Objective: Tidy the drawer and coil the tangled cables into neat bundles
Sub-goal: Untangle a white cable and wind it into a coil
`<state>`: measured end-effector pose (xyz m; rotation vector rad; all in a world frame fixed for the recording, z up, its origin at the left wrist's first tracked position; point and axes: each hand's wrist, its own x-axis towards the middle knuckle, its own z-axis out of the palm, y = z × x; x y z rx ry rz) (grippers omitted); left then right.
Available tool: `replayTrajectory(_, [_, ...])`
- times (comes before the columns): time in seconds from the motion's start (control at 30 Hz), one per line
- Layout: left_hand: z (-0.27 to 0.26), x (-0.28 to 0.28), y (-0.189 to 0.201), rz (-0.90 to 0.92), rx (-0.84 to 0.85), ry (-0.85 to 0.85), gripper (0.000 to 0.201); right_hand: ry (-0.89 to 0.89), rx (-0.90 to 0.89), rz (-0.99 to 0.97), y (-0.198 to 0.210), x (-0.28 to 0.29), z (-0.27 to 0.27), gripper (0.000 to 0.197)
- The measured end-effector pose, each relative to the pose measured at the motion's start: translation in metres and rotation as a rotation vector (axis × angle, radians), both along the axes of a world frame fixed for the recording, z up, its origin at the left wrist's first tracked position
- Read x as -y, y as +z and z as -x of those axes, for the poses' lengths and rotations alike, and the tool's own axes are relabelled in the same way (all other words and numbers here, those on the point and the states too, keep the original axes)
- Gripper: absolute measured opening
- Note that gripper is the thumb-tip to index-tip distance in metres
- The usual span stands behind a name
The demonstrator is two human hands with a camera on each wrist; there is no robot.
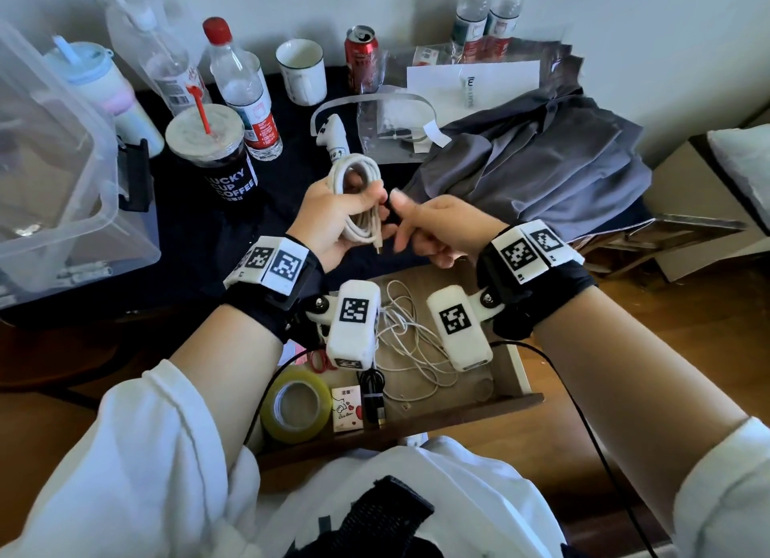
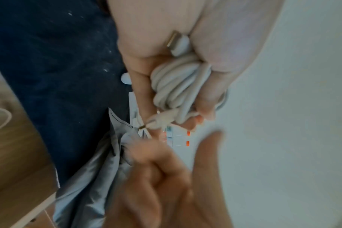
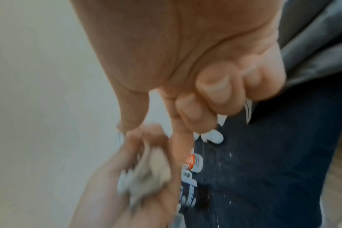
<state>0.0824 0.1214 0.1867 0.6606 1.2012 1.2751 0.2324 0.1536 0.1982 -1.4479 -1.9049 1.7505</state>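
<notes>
At frame centre my left hand [image 1: 333, 211] grips the coiled white round cable [image 1: 356, 195]. My right hand [image 1: 433, 228], fingers curled, holds nothing, just beside it above the open wooden drawer [image 1: 516, 374].

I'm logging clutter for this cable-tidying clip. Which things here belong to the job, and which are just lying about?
Job:
- white cable coil, gripped by left hand
- right hand, fingers curled beside it
- loose white cables in drawer
- black cable bundle

Lying about:
- coffee cup
- red can
- mug
- grey cloth
- tape roll
</notes>
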Motion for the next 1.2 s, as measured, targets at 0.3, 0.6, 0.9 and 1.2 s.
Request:
replayTrajectory(0.3, [-0.017,0.012,0.008,-0.001,-0.066,-0.414,0.022,0.215,0.051,-0.448,0.014,-0.005,0.002,0.04])
replayTrajectory(0.6, [-0.014,0.007,0.007,0.099,-0.086,-0.452,0.01,0.156,-0.053,-0.644,0.01,-0.007,-0.001,0.015])
replayTrajectory(0.9, [-0.027,0.005,0.005,0.097,-0.4,-0.444,0.028,0.033,-0.02,-0.402,-0.002,-0.006,0.008,0.033])
replayTrajectory(1.2, [-0.034,0.004,-0.006,0.196,-0.218,-0.527,0.024,-0.034,-0.07,-0.388,-0.014,-0.011,0.001,0.026])
